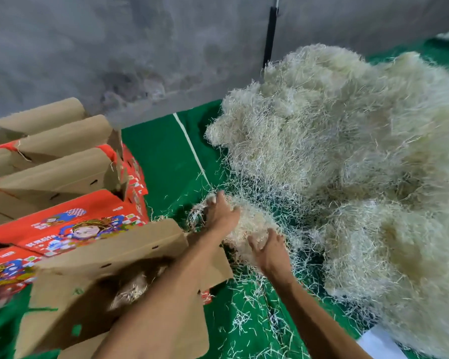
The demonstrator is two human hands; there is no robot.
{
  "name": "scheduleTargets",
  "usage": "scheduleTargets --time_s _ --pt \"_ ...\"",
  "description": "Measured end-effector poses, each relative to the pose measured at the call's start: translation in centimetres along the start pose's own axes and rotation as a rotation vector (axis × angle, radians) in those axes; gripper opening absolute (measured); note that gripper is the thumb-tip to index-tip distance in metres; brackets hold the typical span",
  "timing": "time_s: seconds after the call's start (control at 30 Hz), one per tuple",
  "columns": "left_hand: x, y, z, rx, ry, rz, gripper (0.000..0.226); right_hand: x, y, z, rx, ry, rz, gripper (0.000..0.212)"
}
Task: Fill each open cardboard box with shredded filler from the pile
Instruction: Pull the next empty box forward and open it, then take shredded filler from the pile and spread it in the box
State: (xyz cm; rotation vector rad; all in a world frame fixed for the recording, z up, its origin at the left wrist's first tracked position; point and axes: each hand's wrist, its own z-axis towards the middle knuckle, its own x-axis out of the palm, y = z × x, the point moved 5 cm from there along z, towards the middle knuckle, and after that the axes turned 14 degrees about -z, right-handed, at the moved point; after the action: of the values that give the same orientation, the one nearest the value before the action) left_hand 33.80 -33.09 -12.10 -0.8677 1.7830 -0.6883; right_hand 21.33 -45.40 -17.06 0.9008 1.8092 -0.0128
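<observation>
Together we had both hands round one clump of filler at the near left edge of the big pile on the green tabletop. Our left hand gripped its far side, fingers curled in; our right hand gripped the near side. We judged it light, springy and prone to shedding strands, best scooped from underneath. Beside us, left, the nearest open box already held some.
</observation>
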Motion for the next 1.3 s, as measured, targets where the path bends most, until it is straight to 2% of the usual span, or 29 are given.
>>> scheduleTargets --time_s 0.07,0.17,0.3,0.4,0.47,0.53,0.6,0.7,0.8,0.9,0.97,1.07,1.1,1.17,1.23,1.3 --pt "0.4 0.4 3.4 -0.075 -0.001 -0.019 0.085 1.6 -0.8 1.7 0.007 0.009 -0.082 0.085" --pt "0.9 1.6 7.4 -0.243 0.007 -0.004 0.091 2.7 -1.5 3.5 -0.016 -0.151 -0.032 0.085" --pt "3.4 3.4 7.8 -0.385 0.128 0.243 0.087 3.1 -2.0 4.8 0.042 -0.247 0.126 0.060" --pt "6.9 1.9 5.8 -0.411 0.137 0.184 0.083 2.9 -1.5 5.7 -0.026 -0.285 0.185 0.044" --pt "9.2 1.0 3.8 -0.437 0.194 0.134 0.082 2.9 -1.0 6.7 -0.013 -0.182 0.409 0.044" --pt "10.1 0.4 2.2 -0.446 0.209 0.060 0.080 3.1 -0.1 7.3 0.032 0.005 0.699 0.045" --pt "9.7 0.0 1.4 -0.484 0.193 -0.138 0.078 2.4 0.7 7.2 0.049 0.095 0.848 0.056" --pt "6.8 -2.4 0.0 -0.421 0.115 -0.391 0.085 -0.3 2.5 5.8 0.065 0.032 0.929 0.058" --pt "2.5 -7.0 -1.8 -0.266 0.032 -0.517 0.104 -5.4 6.6 3.8 -0.034 -0.099 0.930 0.042" --pt "-3.2 -11.7 -4.5 -0.110 -0.044 -0.631 0.107 -11.8 11.7 -0.2 -0.229 -0.170 1.003 0.046" --pt "-7.5 -13.4 -7.0 -0.032 -0.090 -0.724 0.107 -15.8 15.0 -4.0 -0.413 -0.226 0.995 0.034" --pt "-14.5 -13.4 -11.2 0.049 -0.146 -0.858 0.106 -18.4 19.4 -10.0 -0.608 -0.140 0.949 0.020" --pt "-16.6 -12.8 -12.3 0.061 -0.118 -0.953 0.104 -18.4 20.4 -11.7 -0.643 -0.123 0.944 0.019" --pt "-19.7 -11.3 -14.9 0.086 0.039 -1.200 0.092 -17.8 22.2 -15.2 -0.685 -0.121 0.936 0.016" --pt "-21.3 -8.7 -18.2 0.063 0.162 -1.369 0.074 -15.5 23.0 -18.1 -0.707 -0.116 0.908 0.024" --pt "-22.1 -4.7 -20.6 0.028 0.122 -1.360 0.059 -11.8 23.2 -20.4 -0.718 -0.112 0.827 0.025"
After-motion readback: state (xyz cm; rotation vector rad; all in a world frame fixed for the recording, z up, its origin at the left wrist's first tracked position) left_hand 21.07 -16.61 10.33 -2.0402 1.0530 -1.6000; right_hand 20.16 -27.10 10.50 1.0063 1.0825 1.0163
